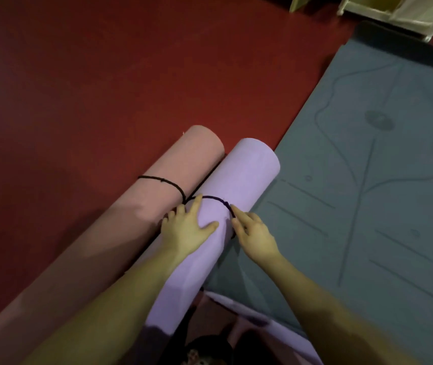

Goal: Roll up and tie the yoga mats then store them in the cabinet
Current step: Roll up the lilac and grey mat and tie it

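Observation:
Two rolled yoga mats lie side by side on the red floor. The pink roll (pixel 184 164) on the left has a black cord (pixel 162 180) tied round it. Beside it, the lilac roll (pixel 247 169) has a dark cord (pixel 214 198) looped over its top. My left hand (pixel 187 227) lies flat on the lilac roll, fingers spread, fingertips at the cord. My right hand (pixel 255 233) pinches the cord on the roll's right side. A grey-green mat (pixel 368 180) with printed lines lies unrolled to the right.
A pale cabinet (pixel 394 9) with an open front stands at the top right, past the far end of the grey-green mat. Wide red floor (pixel 105 75) stretches to the left and ahead. A lilac sheet edge (pixel 249 312) lies near my body.

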A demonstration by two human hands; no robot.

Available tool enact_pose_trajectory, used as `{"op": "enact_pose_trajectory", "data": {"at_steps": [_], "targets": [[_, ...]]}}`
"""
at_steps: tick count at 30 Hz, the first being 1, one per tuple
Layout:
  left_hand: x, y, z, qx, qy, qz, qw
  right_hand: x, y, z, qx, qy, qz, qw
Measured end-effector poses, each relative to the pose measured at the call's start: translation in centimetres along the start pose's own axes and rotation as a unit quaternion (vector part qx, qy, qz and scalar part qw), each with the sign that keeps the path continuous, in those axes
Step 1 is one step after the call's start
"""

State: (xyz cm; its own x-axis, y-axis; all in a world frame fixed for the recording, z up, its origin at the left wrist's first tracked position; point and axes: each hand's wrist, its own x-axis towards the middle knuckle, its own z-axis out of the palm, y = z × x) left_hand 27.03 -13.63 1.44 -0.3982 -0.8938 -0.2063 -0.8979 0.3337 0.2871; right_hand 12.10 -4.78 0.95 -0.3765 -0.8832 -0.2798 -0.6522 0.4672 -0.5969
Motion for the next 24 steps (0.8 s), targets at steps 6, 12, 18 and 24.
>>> {"op": "enact_pose_trajectory", "data": {"at_steps": [6, 12, 18, 24], "targets": [[-0.2, -2.5, 0.1, -0.027, 0.085, 0.035, 0.995, -0.5, -1.5, 2.1, -0.15, 0.04, -0.059, 0.986], [1.3, -5.3, -1.3, -0.033, -0.038, -0.052, 0.997, -0.8, -2.4, 4.5, -0.175, 0.048, -0.097, 0.978], [4.4, -9.7, -4.5, 0.04, -0.058, -0.1, 0.992, 0.9, -4.8, 6.0, -0.198, 0.047, -0.185, 0.961], [4.6, -10.5, -4.8, 0.032, -0.03, -0.094, 0.995, 4.8, -9.8, 7.4, -0.198, 0.016, -0.161, 0.967]]}}
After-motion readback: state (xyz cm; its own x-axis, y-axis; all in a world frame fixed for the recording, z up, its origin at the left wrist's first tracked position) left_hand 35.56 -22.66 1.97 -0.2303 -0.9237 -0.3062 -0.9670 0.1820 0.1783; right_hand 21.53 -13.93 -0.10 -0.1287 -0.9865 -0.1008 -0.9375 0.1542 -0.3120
